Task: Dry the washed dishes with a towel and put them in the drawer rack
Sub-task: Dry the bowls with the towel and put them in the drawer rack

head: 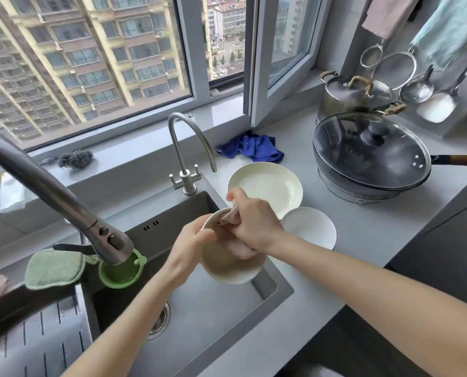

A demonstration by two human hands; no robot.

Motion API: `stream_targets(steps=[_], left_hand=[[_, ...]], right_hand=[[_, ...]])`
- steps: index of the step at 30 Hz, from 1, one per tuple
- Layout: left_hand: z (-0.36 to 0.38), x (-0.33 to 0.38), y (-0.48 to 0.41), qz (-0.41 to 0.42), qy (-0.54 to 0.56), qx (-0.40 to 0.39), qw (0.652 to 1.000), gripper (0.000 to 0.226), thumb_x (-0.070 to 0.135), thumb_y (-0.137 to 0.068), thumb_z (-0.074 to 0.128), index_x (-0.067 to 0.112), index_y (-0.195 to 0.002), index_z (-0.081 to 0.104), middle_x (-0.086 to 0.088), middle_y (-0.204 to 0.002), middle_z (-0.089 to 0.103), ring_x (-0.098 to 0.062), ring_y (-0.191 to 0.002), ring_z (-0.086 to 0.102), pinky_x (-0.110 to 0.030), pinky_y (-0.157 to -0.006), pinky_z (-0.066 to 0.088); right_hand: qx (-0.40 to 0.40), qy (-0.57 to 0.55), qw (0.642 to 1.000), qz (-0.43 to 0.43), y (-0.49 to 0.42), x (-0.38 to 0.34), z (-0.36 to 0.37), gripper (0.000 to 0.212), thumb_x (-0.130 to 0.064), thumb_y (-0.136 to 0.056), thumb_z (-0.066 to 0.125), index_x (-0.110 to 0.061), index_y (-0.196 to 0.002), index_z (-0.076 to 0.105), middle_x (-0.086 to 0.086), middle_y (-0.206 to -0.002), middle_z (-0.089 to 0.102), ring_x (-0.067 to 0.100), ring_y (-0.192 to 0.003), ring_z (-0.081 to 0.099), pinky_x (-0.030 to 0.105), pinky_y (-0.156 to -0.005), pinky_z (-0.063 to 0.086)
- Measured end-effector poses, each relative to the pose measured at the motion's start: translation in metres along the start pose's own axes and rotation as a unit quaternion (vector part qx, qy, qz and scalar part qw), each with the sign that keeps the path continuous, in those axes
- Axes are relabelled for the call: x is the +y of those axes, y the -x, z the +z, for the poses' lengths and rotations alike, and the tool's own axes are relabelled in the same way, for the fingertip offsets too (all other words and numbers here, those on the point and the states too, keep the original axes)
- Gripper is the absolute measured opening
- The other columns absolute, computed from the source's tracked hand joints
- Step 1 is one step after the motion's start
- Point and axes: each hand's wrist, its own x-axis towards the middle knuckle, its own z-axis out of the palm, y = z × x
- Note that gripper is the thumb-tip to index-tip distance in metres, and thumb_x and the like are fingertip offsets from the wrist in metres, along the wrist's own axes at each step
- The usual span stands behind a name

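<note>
The left hand (191,240) grips the bowl (227,270) by its rim over the sink (221,330); the right hand (254,224) has its fingers (235,198) bunched round the towel (240,248) inside the bowl; better to turn the bowl against the towel, pressing base and wall.

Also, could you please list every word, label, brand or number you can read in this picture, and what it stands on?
None: no text can be read anywhere in this view.
The bowl, the towel, the cream plate and the white plate are plain.
The tap head shows two buttons, no legible marking.
The buildings outside: any signs are too small and blurred to read.
</note>
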Motion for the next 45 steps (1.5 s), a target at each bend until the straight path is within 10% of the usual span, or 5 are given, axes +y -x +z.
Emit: stream_targets(steps=[8,17,28,36,45], left_hand=[[0.046,0.008,-0.001,0.021,-0.003,0.353,0.935,0.06,0.027,-0.06,0.047,0.026,-0.118,0.063,0.004,-0.097,0.063,-0.013,-0.087,0.054,-0.026,-0.08,0.039],[-0.022,0.008,-0.021,-0.024,0.012,-0.119,0.993,0.045,0.051,-0.069,0.068,0.023,-0.105,0.07,-0.013,-0.109,0.069,-0.029,-0.101,0.065,-0.055,-0.096,0.043],[0.041,0.02,-0.016,0.101,-0.083,0.332,0.934,0.048,0.055,-0.073,0.051,0.028,-0.108,0.069,0.004,-0.096,0.063,-0.008,-0.085,0.056,-0.022,-0.079,0.039],[-0.013,0.024,-0.024,0.062,0.063,-0.086,0.992,0.043,0.037,-0.076,0.062,0.029,-0.118,0.061,-0.002,-0.12,0.065,-0.021,-0.11,0.062,-0.045,-0.095,0.049],[0.033,0.004,-0.015,0.183,0.002,0.247,0.952,0.052,0.045,-0.073,0.052,0.014,-0.112,0.068,0.003,-0.102,0.07,-0.005,-0.097,0.063,-0.026,-0.089,0.047]], right_hand=[[0.123,-0.565,0.65,0.493,-0.003,-0.001,0.057,0.013,-0.009,-0.064,0.066,-0.017,-0.064,0.056,0.002,-0.071,0.062,0.022,-0.07,0.062,0.029,-0.06,0.052],[-0.011,-0.041,0.999,0.014,-0.003,0.006,0.005,0.045,-0.01,-0.081,0.062,-0.009,-0.121,0.042,0.012,-0.092,0.068,0.03,-0.09,0.062,0.034,-0.077,0.046],[0.087,-0.602,0.629,0.484,-0.008,0.004,0.044,0.014,-0.01,-0.081,0.063,-0.02,-0.075,0.057,0.002,-0.063,0.063,0.018,-0.053,0.057,0.021,-0.047,0.041],[0.092,-0.14,0.972,0.164,-0.005,0.006,-0.016,0.042,-0.012,-0.079,0.069,-0.008,-0.113,0.046,0.008,-0.094,0.064,0.025,-0.089,0.058,0.026,-0.068,0.037],[0.137,-0.345,0.843,0.389,-0.011,0.01,0.012,0.018,-0.012,-0.073,0.07,-0.012,-0.088,0.06,0.002,-0.074,0.065,0.023,-0.074,0.065,0.026,-0.061,0.046]])
